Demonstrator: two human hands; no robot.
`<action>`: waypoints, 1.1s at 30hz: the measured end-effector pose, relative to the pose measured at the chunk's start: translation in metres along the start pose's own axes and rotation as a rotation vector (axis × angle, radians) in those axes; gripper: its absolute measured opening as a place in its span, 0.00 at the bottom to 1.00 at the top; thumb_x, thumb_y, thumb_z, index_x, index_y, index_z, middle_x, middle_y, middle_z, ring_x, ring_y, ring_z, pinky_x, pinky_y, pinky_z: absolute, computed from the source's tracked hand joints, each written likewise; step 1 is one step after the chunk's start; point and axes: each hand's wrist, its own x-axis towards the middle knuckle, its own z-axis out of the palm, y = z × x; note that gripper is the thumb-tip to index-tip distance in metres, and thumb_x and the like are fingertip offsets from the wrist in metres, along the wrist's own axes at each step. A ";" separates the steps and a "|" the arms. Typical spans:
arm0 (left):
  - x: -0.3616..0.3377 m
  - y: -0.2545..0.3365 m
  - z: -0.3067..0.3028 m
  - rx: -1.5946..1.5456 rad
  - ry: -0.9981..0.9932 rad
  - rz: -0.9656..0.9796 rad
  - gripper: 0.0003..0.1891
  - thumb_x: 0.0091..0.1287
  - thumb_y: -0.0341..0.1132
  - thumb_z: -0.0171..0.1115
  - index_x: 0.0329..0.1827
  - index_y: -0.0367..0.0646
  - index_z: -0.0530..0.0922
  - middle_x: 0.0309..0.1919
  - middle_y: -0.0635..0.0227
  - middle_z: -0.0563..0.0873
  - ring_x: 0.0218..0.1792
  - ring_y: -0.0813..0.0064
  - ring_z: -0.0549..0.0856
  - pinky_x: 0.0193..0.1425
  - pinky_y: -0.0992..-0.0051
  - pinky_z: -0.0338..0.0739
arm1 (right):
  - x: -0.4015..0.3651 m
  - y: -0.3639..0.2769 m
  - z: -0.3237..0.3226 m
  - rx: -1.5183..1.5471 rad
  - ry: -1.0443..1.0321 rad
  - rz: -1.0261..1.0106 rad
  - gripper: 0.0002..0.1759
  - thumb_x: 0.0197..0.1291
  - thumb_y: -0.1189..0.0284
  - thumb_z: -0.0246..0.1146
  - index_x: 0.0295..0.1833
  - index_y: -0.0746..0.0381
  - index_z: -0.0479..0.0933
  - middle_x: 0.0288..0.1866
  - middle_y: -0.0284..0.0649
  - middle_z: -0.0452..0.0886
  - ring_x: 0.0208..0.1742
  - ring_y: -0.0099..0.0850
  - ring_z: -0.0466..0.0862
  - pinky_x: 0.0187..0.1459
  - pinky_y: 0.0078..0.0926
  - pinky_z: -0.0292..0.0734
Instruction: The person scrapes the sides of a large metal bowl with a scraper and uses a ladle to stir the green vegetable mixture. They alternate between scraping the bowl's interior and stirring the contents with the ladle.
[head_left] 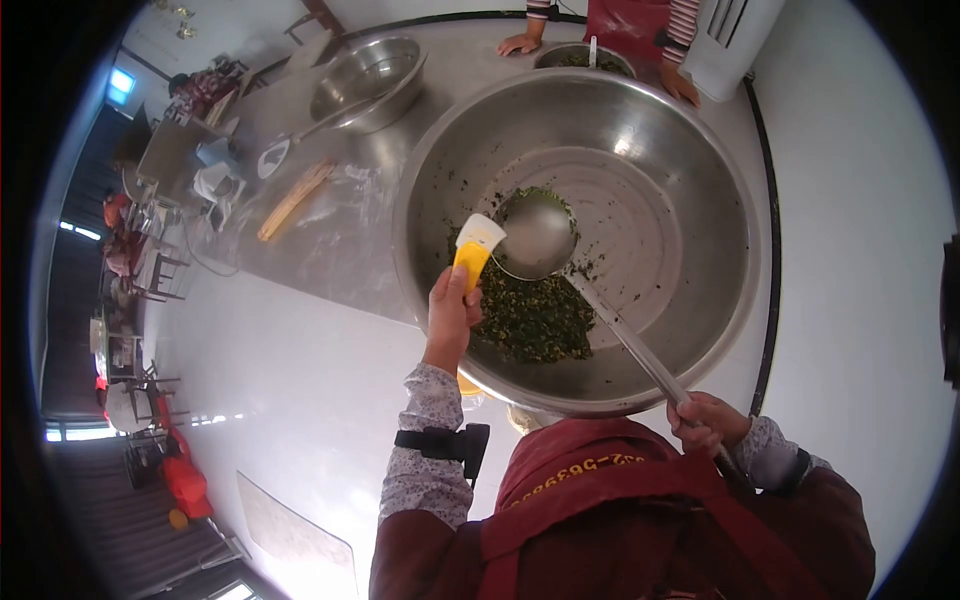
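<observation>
My left hand is closed round the yellow handle of a scraper with a white blade, held over the left side of a large steel basin. My right hand grips the long handle of a metal ladle at the basin's near right rim. The ladle's round bowl lies over the chopped dark green filling, close beside the scraper's blade. The filling is heaped at the basin's near left, with bits scattered over the bottom.
Another steel bowl stands at the back left, near a wooden stick bundle on the metal table. Across the basin, a co-worker's hands rest either side of a small bowl with a spoon. Chairs are at the far left.
</observation>
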 end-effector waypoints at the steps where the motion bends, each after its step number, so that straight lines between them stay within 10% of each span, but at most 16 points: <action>1: 0.003 -0.002 -0.008 -0.028 0.016 0.015 0.11 0.69 0.43 0.47 0.37 0.44 0.68 0.16 0.77 0.66 0.12 0.89 0.58 0.15 0.86 0.53 | -0.001 0.000 0.001 0.017 -0.006 -0.005 0.13 0.65 0.62 0.49 0.35 0.61 0.67 0.13 0.26 0.58 0.10 0.13 0.54 0.07 0.09 0.49; 17: 0.001 -0.002 -0.014 -0.121 0.083 0.094 0.12 0.69 0.44 0.46 0.36 0.45 0.67 0.16 0.77 0.64 0.13 0.88 0.58 0.16 0.84 0.53 | 0.003 0.000 -0.005 0.081 -0.097 0.006 0.14 0.66 0.62 0.48 0.35 0.61 0.67 0.13 0.26 0.57 0.09 0.12 0.53 0.07 0.11 0.48; 21: -0.009 -0.007 -0.026 0.225 0.388 0.230 0.12 0.70 0.42 0.43 0.45 0.45 0.70 0.20 0.74 0.68 0.17 0.84 0.66 0.19 0.79 0.63 | 0.003 -0.001 -0.002 -0.015 0.034 -0.011 0.14 0.66 0.62 0.47 0.35 0.61 0.67 0.13 0.26 0.56 0.09 0.13 0.53 0.08 0.11 0.48; 23: -0.015 -0.011 -0.006 0.928 0.421 0.951 0.15 0.68 0.37 0.47 0.56 0.46 0.69 0.26 0.69 0.72 0.26 0.73 0.74 0.30 0.72 0.71 | 0.009 -0.007 0.001 -0.018 0.051 -0.071 0.14 0.66 0.63 0.46 0.35 0.61 0.67 0.12 0.26 0.56 0.09 0.13 0.53 0.08 0.11 0.48; 26: -0.040 0.002 0.035 1.387 0.307 0.775 0.25 0.56 0.29 0.60 0.58 0.58 0.70 0.31 0.61 0.73 0.34 0.59 0.76 0.38 0.64 0.72 | 0.015 -0.007 -0.002 0.022 0.004 -0.052 0.13 0.66 0.63 0.47 0.35 0.62 0.67 0.13 0.26 0.57 0.09 0.13 0.54 0.08 0.11 0.50; 33: -0.042 -0.041 0.008 1.724 0.218 0.889 0.22 0.56 0.33 0.59 0.56 0.60 0.72 0.31 0.66 0.72 0.32 0.65 0.73 0.34 0.67 0.69 | 0.019 -0.004 0.007 -0.033 -0.009 -0.101 0.14 0.66 0.62 0.46 0.34 0.61 0.67 0.12 0.25 0.57 0.09 0.12 0.55 0.08 0.12 0.51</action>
